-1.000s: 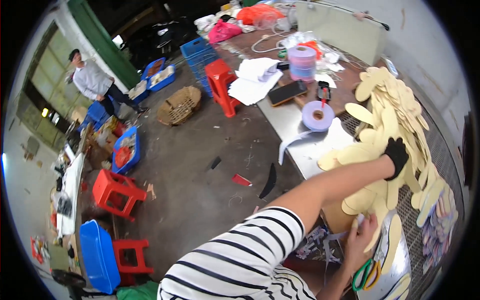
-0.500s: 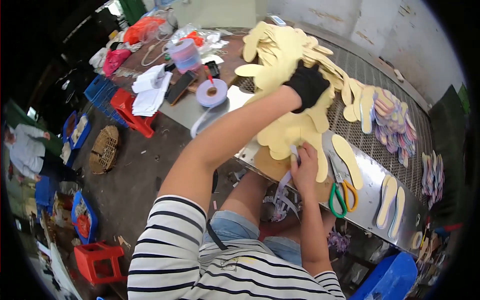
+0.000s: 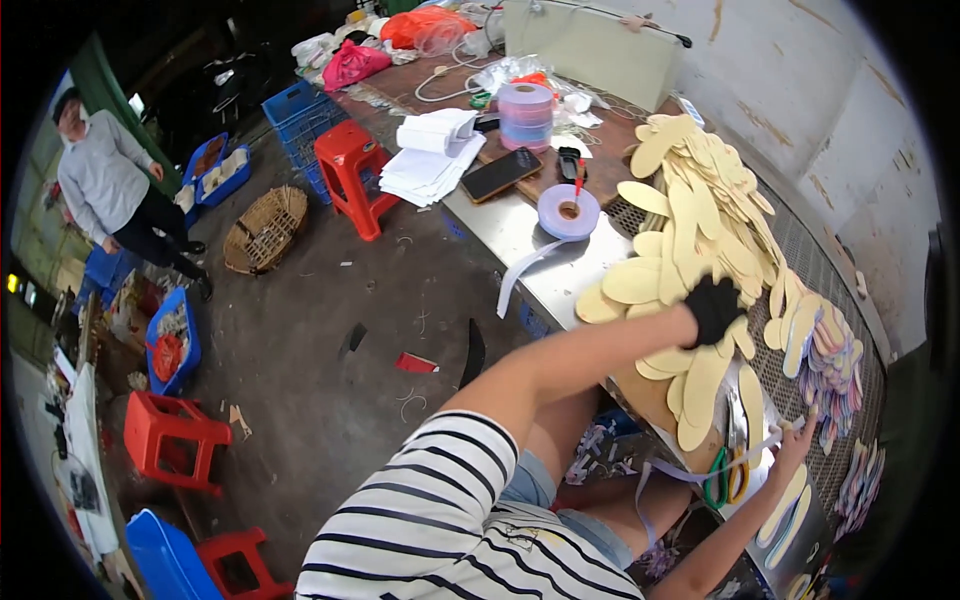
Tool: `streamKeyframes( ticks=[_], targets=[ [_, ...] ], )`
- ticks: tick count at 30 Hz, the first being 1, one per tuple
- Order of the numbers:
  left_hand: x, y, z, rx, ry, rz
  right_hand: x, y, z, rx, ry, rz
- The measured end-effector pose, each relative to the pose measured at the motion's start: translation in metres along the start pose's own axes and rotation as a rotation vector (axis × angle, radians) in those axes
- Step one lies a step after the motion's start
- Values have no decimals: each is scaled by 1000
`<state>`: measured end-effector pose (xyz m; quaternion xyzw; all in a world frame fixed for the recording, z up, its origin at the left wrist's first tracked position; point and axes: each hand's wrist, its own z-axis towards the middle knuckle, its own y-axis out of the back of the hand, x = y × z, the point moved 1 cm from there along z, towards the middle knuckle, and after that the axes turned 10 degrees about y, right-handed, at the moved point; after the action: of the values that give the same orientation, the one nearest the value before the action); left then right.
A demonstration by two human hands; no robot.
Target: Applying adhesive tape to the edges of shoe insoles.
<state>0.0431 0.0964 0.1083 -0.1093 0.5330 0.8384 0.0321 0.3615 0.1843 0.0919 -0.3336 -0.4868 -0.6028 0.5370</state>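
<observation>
My left hand (image 3: pixel 714 306), in a black glove, presses down on a sprawling pile of yellow foam insoles (image 3: pixel 700 225) on the metal worktable (image 3: pixel 520 232), fingers curled over the top ones. My right hand (image 3: pixel 796 448), bare, pinches a thin lilac tape strip (image 3: pixel 690 472) that trails left off the table's edge. Scissors with green and yellow handles (image 3: pixel 726 476) lie just left of that hand. A lilac tape roll (image 3: pixel 568 212) with a loose tail sits left of the pile.
A stack of tape rolls (image 3: pixel 525 112), a phone (image 3: pixel 500 175) and folded papers (image 3: pixel 430 158) lie further along the table. Multicoloured insoles (image 3: pixel 836 362) are at the right. A red stool (image 3: pixel 350 172), a wicker basket (image 3: pixel 265 228) and a standing person (image 3: pixel 108 190) are on the floor side.
The view has swung back toward the floor. My gloved left hand stays on the insole pile. My right hand has moved away from it to the right, past the scissors, with the strip.
</observation>
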Motion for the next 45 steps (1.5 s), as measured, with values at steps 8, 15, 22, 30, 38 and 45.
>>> streamKeyframes(
  ticks=[8, 15, 22, 30, 38, 45],
  targets=[
    [-17, 0, -107, 162, -13, -177, -46, 25, 22, 43, -105, -112],
    [-44, 36, -144, -5, -68, -481, -37, 27, -2, 459, 136, -571],
    [-64, 22, -160, 97, 93, -553, -60, 23, 2, 254, 595, -910],
    [-55, -16, -164, -285, 65, -715, -32, 27, 19, 336, 212, -538],
    [-78, 54, -132, 284, 468, -1732, 113, -46, -109, 546, 178, 48],
    [-39, 74, -159, 41, 564, -1976, 103, -65, -151, 394, -10, 707]
  ],
)
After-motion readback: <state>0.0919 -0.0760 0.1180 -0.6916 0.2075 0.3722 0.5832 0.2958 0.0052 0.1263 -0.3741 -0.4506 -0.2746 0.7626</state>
